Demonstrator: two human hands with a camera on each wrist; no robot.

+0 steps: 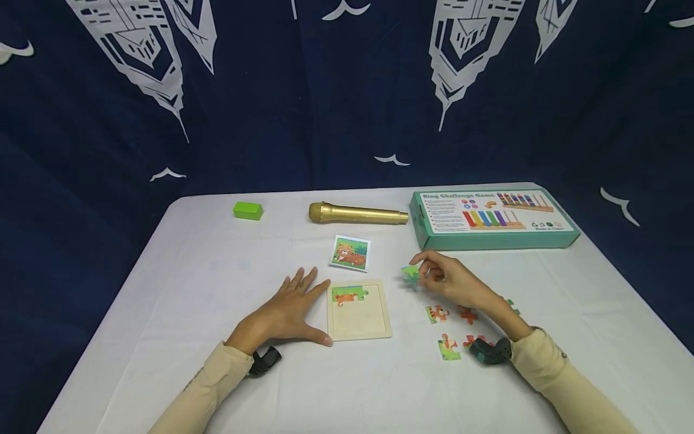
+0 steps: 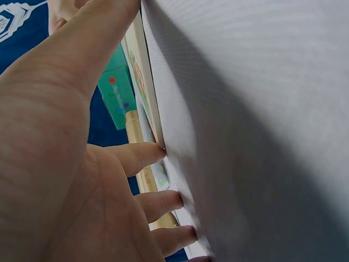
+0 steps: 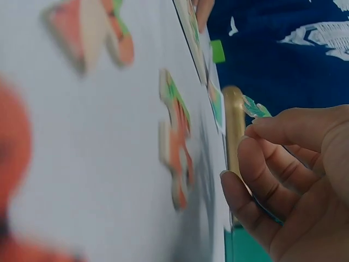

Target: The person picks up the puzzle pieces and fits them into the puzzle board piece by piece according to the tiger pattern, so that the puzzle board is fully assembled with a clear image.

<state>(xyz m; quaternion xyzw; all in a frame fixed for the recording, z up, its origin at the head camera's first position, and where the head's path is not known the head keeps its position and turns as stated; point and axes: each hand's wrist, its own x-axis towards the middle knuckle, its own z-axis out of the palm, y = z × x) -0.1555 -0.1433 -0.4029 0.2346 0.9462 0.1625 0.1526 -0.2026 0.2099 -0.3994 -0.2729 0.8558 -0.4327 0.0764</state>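
My left hand (image 1: 293, 310) lies with fingers spread at the left side of a square wooden puzzle tray (image 1: 359, 328), thumb and index fingertips right at its edge. Joined puzzle pieces (image 1: 348, 296) in green and orange sit in the tray's upper left corner. Off the tray's upper right, my right hand (image 1: 458, 282) pinches a green puzzle piece (image 3: 256, 107) between thumb and index finger, above the table. Under and beside that hand lie several loose pieces, among them an orange striped one (image 1: 437, 313) and a green-edged one (image 1: 449, 348).
A tiger picture card (image 1: 350, 253) lies just behind the tray. Farther back are a green block (image 1: 247, 210), a gold microphone (image 1: 358, 214) and a teal Ring Challenge Game box (image 1: 499, 241). A dark blue patterned cloth (image 1: 303, 108) hangs behind the white table.
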